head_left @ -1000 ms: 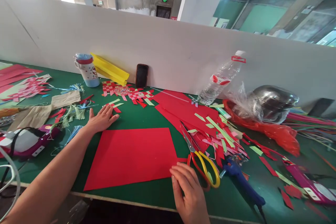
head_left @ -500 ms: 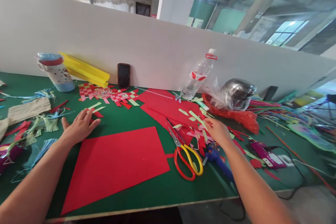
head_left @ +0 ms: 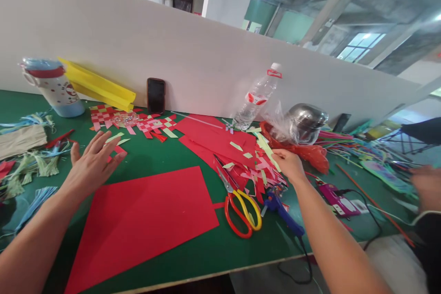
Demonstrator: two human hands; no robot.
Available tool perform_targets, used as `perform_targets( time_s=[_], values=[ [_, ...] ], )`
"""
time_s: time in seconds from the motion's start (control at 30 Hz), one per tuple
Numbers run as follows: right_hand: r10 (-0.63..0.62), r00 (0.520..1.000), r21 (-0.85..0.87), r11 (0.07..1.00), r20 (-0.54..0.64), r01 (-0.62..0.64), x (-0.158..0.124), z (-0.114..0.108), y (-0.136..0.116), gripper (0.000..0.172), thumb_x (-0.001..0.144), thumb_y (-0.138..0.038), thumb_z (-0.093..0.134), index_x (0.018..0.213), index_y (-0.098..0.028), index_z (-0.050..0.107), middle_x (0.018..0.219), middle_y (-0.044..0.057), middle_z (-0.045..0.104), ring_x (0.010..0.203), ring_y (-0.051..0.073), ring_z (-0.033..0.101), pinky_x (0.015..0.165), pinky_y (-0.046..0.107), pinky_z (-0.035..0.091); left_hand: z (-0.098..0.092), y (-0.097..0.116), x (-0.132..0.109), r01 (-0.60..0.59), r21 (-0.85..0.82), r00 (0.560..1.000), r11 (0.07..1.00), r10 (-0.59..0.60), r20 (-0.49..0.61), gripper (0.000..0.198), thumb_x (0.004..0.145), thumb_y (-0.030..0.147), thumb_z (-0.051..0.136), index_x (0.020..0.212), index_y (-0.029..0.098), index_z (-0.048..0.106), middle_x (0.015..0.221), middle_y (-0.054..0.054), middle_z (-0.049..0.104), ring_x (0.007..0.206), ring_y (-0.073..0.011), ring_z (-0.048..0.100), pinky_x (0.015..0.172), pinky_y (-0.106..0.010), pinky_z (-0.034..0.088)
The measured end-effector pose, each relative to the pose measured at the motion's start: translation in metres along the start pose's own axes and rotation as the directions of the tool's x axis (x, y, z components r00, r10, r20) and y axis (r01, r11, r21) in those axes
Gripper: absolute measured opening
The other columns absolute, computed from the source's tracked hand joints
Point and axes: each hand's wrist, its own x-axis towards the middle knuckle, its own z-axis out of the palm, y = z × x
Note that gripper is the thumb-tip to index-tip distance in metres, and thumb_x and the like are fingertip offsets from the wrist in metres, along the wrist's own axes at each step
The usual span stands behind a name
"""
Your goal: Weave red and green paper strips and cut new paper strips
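My left hand [head_left: 94,161] is open, fingers spread, just beyond the upper left corner of a large red paper sheet [head_left: 148,220]. Short green paper pieces [head_left: 115,137] lie by its fingertips. At the scrap pile, my right hand [head_left: 290,165] pinches a pale green paper strip [head_left: 266,149]. Scissors [head_left: 243,211] with one red and one yellow handle rest right of the sheet, blades partly open. A blue glue gun [head_left: 284,216] lies below my right hand. More red paper sheets [head_left: 223,140] overlap behind the scissors.
Along the white partition [head_left: 193,55] stand a cartoon-print flask [head_left: 57,89], a phone [head_left: 156,95], a water bottle [head_left: 257,101] and a steel bowl [head_left: 306,119]. Woven paper pieces [head_left: 132,120] lie near the phone. A purple power strip [head_left: 337,200] is right; another person's hand [head_left: 429,188] shows beyond it.
The view has shifted slightly right. My left hand looks raised a little, with fingers more spread. My right hand has drawn the green strip slightly. Another person's hand has appeared at the right edge.
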Motion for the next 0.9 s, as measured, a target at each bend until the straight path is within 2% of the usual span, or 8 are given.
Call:
perform_targets(
  time_s=[0.1,0.23,0.4,0.53,0.67,0.77,0.9],
  values=[
    [-0.048,0.998,0.023,0.999,-0.027,0.049,0.0,0.004,-0.014,0.033,0.094,-0.038,0.058,0.12,-0.018,0.059,0.119,0.007,0.062,0.099,0.019,0.063,0.084,0.04,0.055,0.0,0.004,0.0,-0.07,0.018,0.997,0.997,0.07,-0.011,0.056,0.101,0.051,0.021,0.132,0.02,0.055,0.149,-0.015,0.046,0.144,-0.0275,0.032,0.115,-0.056,0.012],
    [-0.156,0.987,0.012,0.988,-0.049,0.157,-0.001,0.017,-0.048,0.03,0.094,-0.038,0.057,0.117,-0.019,0.06,0.119,0.007,0.063,0.099,0.018,0.063,0.086,0.04,0.055,0.002,0.006,0.0,-0.112,0.048,0.994,0.993,0.112,0.005,0.054,0.101,0.049,0.022,0.131,0.019,0.056,0.149,-0.016,0.046,0.144,-0.0275,0.032,0.115,-0.054,0.013],
    [-0.358,0.931,0.001,0.933,-0.072,0.359,-0.01,0.018,-0.079,0.028,0.095,-0.038,0.057,0.114,-0.019,0.062,0.118,0.007,0.064,0.102,0.019,0.063,0.09,0.042,0.053,0.001,0.006,-0.001,-0.099,0.059,0.992,0.993,0.094,0.082,0.047,0.1,0.044,0.029,0.134,0.022,0.054,0.152,-0.013,0.043,0.146,-0.0263,0.028,0.115,-0.053,0.012],
    [-0.52,0.854,0.008,0.854,-0.03,0.52,-0.031,0.014,-0.085,0.022,0.097,-0.03,0.051,0.109,-0.019,0.066,0.11,0.007,0.068,0.104,0.019,0.063,0.096,0.043,0.049,0.002,0.009,-0.001,-0.082,0.046,0.994,0.996,0.079,0.073,0.045,0.099,0.043,0.032,0.131,0.023,0.056,0.152,-0.011,0.043,0.146,-0.0251,0.028,0.117,-0.049,0.01],
    [-0.615,0.786,0.013,0.788,0.055,0.616,-0.052,0.023,-0.089,0.028,0.091,-0.024,0.052,0.116,-0.023,0.066,0.114,0.007,0.069,0.111,0.022,0.061,0.098,0.041,0.049,0.003,0.011,-0.002,-0.082,0.033,0.992,0.996,0.078,0.1,0.043,0.098,0.041,0.036,0.13,0.023,0.058,0.153,-0.01,0.043,0.146,-0.0252,0.028,0.117,-0.047,0.011],
    [-0.635,0.769,0.002,0.771,0.076,0.637,-0.06,0.037,-0.095,0.032,0.09,-0.025,0.056,0.121,-0.024,0.063,0.119,0.007,0.067,0.116,0.024,0.058,0.1,0.044,0.047,0.005,0.01,-0.003,-0.091,0.019,0.991,0.996,0.089,0.099,0.043,0.098,0.042,0.036,0.131,0.022,0.057,0.152,-0.01,0.043,0.146,-0.0269,0.028,0.117,-0.049,0.012],
    [-0.618,0.783,-0.014,0.784,0.067,0.62,-0.06,0.05,-0.099,0.024,0.094,-0.033,0.057,0.112,-0.019,0.063,0.115,0.007,0.065,0.106,0.02,0.062,0.094,0.044,0.05,0.005,0.01,-0.002,-0.095,0.013,0.989,0.995,0.093,0.115,0.043,0.099,0.042,0.035,0.131,0.023,0.057,0.152,-0.01,0.042,0.147,-0.0269,0.026,0.116,-0.051,0.015]
  ],
)
